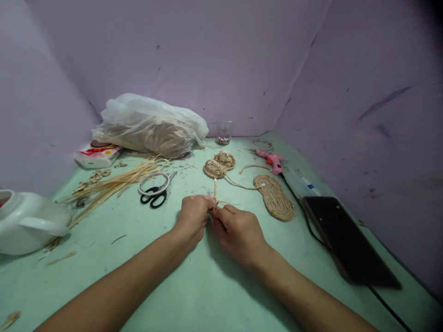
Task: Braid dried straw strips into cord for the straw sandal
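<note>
My left hand (194, 216) and my right hand (238, 233) meet at the middle of the green table (194, 286), fingers pinched together on a thin braided straw cord (215, 188). The cord runs away from my fingers toward two small coiled straw rounds (218, 165). An oval coiled straw mat (274, 197) lies just right of my hands, with a loose strand leading from it toward the rounds.
Black-handled scissors (154, 195) and a white ring (153, 182) lie left of my hands, beside loose straw strips (107, 186). Further off: a plastic bag of straw (152, 125), a white pot (31, 221), a pink glue gun (273, 161), a dark phone (349, 240), a small bead jar (223, 133).
</note>
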Tool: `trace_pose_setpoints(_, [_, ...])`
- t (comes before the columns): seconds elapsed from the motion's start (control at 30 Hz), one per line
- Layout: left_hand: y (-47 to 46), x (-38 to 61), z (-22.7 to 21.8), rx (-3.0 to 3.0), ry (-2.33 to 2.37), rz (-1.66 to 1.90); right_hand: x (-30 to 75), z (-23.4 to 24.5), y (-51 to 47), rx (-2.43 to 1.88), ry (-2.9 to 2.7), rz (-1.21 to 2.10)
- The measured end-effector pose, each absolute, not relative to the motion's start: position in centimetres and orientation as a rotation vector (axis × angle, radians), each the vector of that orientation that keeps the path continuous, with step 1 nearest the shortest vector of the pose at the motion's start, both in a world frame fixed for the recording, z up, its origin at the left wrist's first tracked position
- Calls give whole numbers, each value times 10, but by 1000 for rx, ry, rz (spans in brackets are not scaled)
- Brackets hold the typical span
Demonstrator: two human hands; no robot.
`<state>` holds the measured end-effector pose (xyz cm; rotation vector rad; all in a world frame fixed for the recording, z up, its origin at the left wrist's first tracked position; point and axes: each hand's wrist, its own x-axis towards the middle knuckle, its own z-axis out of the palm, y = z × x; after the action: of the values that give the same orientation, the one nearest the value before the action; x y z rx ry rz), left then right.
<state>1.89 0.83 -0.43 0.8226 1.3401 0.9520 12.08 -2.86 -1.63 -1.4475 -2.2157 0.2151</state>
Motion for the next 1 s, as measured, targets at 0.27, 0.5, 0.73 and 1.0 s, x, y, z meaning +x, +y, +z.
trace_pose_setpoints(0.27, [9,18,-11,895,1330,969,139,5,-19,-1407,-1681,466])
trace_pose_setpoints(0.5, [5,22,-8,938,1367,893,137,-12,-1,-1414,-1261,1460])
trace_pose_setpoints(0.73, [6,19,-6,910,1345,795,140,-17,-1,-1505,-1317,1252])
trace_pose_setpoints(1.0, [17,8,-2,1303,1436,736,137,-19,2,-1531,-1160,1251])
